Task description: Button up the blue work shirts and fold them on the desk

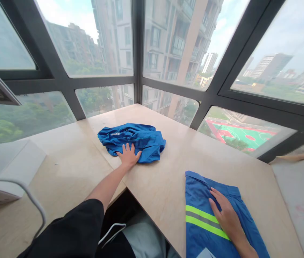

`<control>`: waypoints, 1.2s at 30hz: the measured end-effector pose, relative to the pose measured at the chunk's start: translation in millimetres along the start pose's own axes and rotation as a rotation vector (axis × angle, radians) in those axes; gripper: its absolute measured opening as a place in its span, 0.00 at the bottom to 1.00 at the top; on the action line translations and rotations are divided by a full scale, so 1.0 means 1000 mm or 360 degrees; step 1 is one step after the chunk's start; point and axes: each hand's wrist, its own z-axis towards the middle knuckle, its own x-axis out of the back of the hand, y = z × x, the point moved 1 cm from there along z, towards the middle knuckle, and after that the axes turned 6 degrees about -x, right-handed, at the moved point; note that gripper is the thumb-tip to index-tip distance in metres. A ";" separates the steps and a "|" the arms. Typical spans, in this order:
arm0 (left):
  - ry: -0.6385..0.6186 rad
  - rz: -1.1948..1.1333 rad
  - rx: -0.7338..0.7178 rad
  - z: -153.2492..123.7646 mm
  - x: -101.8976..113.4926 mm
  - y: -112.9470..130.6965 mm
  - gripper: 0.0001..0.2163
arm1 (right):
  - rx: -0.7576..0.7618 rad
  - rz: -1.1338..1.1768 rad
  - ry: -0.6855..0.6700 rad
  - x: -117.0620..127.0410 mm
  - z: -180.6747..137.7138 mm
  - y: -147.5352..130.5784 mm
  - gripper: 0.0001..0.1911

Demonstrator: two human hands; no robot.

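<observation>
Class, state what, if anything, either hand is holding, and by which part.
Nothing looks gripped: the left hand lies spread on crumpled blue clothing, the right hand on a striped garment.

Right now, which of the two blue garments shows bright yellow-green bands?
The flat garment under the right hand: yellow-green bands cross it, whereas the crumpled garment under the left hand shows none.

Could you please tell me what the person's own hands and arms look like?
The left hand wears a thin ring; a loose black sleeve leaves the forearm bare. The right hand shows no glove or ring, and no sleeve is in view there.
</observation>
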 end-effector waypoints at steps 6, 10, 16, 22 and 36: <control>-0.0305 -0.0002 -0.0663 0.026 0.014 -0.028 0.31 | -0.0036 -0.0158 0.0116 -0.002 0.002 -0.011 0.22; -0.0308 0.0208 -0.0496 0.045 0.030 -0.029 0.22 | -0.0102 -0.0193 0.0159 -0.002 0.004 -0.018 0.20; 0.0384 -0.0057 0.0072 0.027 0.043 0.029 0.27 | -0.0286 -0.0194 0.0199 0.001 0.011 -0.028 0.18; 0.0540 -0.0707 -0.0481 -0.049 0.027 0.151 0.28 | -0.0460 -0.0276 0.0279 0.001 0.022 -0.036 0.16; -0.0150 -0.0526 -0.1793 -0.244 -0.038 0.223 0.27 | -0.0704 -0.0097 0.0280 0.008 0.019 -0.030 0.15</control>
